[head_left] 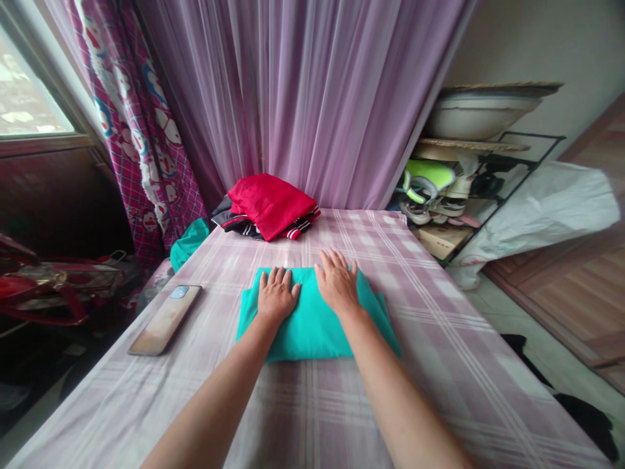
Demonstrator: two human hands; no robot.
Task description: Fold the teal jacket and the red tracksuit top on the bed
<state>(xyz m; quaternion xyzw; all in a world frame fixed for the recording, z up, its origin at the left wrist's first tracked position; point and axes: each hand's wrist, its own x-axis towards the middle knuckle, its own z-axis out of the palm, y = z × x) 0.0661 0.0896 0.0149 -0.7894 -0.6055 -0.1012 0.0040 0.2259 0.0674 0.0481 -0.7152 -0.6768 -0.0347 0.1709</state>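
Observation:
A turquoise piece of folded cloth (317,329) lies flat in front of me, its kind of garment not showing. My left hand (278,294) rests palm down on its left part, fingers pointing away from me. On its upper right part lies my right hand (336,281), also palm down with the fingers spread. Both hands are open and grip nothing. Beyond the cloth sits a small pile of clothes, with a red folded garment (273,202) on top and a dark grey one (227,215) under it.
A phone (166,320) lies face down at the left on the checked tablecloth (439,391). More turquoise fabric (189,244) hangs by the left edge. Purple curtains (312,98) close off the back. At the right stands a rack (502,195) with shoes and a basin (483,116).

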